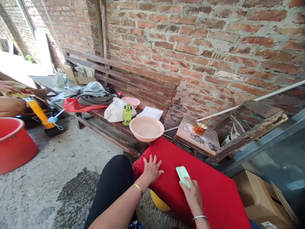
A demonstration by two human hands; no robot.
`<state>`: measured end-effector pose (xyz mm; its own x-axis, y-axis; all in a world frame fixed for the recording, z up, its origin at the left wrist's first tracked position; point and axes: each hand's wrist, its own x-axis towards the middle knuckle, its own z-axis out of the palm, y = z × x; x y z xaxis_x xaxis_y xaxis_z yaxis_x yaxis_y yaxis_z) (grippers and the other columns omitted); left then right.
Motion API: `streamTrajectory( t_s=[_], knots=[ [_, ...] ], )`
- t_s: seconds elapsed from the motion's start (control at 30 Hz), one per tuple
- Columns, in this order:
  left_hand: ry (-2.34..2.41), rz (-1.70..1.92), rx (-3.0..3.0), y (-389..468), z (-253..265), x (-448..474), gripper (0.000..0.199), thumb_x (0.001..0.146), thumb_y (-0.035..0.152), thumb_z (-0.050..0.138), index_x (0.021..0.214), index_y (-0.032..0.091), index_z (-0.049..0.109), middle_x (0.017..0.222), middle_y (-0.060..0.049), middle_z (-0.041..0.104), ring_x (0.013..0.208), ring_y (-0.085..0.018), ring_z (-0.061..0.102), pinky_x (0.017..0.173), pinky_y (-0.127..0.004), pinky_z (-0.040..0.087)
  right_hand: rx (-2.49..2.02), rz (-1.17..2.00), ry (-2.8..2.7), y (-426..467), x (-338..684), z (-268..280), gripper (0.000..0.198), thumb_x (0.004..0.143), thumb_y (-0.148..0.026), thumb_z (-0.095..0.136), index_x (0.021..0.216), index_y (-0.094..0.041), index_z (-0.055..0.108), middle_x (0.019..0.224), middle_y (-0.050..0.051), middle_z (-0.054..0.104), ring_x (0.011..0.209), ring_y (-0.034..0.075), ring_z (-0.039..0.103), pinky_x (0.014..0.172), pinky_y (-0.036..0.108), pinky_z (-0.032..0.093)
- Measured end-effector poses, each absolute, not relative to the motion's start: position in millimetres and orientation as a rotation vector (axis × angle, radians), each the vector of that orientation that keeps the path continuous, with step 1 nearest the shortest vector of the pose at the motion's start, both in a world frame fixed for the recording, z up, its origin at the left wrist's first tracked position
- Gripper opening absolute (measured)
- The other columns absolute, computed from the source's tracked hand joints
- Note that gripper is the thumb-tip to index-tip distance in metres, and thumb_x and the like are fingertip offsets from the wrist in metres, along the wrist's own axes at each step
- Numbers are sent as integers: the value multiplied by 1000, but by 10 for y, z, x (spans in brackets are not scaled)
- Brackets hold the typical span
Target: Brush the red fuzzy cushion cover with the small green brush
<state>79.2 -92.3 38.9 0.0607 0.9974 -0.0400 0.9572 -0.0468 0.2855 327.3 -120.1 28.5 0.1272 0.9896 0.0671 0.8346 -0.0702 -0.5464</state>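
A red cloth-covered board or table (209, 171) slopes across the front of me, its far left edge fuzzy. My left hand (152, 170) lies on its left part, fingers spread, holding nothing. In my right hand (193, 193) is a pale green brush (183, 174), flat-backed and rounded, with a small hole near its far end. The brush rests on the red cloth; its underside is hidden. A pale pink basin (146, 128) stands just beyond the cloth's far left corner.
A wooden bench (143, 86) holds a green bottle (127, 114), a white bag (114, 109) and clothes. On the right are a small table (183, 128) with a noodle cup (200, 128) and a cardboard box (259, 194). At left, another person (10, 106) sits by a red tub (15, 146).
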Motion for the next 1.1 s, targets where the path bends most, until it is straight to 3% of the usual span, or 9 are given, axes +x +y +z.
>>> streamTrajectory(
  t_s=[0.27, 0.4, 0.6, 0.73, 0.87, 1.1],
  knots=[
    [1919, -4, 2130, -973, 447, 819, 71, 90, 66, 40, 150, 28, 43, 159, -17, 32, 145, -46, 22, 107, -77, 17, -2296, 455, -1412, -1643, 4319, 234, 80, 71, -82, 44, 122, -24, 64, 90, 11, 61, 88, 35, 63, 84, 51, 51],
    [1933, -31, 2153, -975, 457, 838, 71, 91, 66, 38, 151, 28, 41, 159, -18, 32, 144, -47, 23, 105, -77, 18, -2377, 363, -1222, -1848, 4664, 283, 73, 66, -79, 53, 114, -26, 68, 81, 16, 64, 85, 43, 64, 71, 58, 51],
    [1944, 28, 2217, -976, 313, 831, 73, 89, 66, 44, 150, 27, 42, 158, -20, 34, 143, -50, 23, 103, -79, 19, -2157, 338, -1472, -1693, 3825, 408, 71, 75, -76, 45, 114, -20, 67, 89, 12, 62, 85, 33, 64, 79, 50, 53],
    [1945, 32, 2238, -990, 302, 810, 72, 88, 64, 48, 150, 28, 42, 158, -19, 34, 143, -49, 23, 103, -79, 20, -1875, 359, -1801, -1476, 3027, 353, 53, 81, -65, 49, 109, -25, 69, 96, 8, 61, 91, 26, 62, 85, 39, 51],
    [1935, 19, 2243, -999, 329, 804, 71, 89, 64, 47, 150, 28, 43, 158, -20, 34, 143, -48, 24, 103, -78, 21, -1840, 358, -1867, -1397, 2844, 318, 39, 80, -57, 54, 103, -30, 71, 93, 4, 60, 91, 24, 63, 85, 37, 50],
    [1940, 24, 2242, -1007, 365, 815, 72, 88, 64, 50, 149, 27, 44, 156, -20, 36, 142, -49, 26, 103, -79, 21, -2268, 418, -1431, -1807, 4192, 366, 67, 70, -77, 50, 109, -26, 68, 90, 9, 61, 87, 32, 64, 83, 46, 52]
  ],
)
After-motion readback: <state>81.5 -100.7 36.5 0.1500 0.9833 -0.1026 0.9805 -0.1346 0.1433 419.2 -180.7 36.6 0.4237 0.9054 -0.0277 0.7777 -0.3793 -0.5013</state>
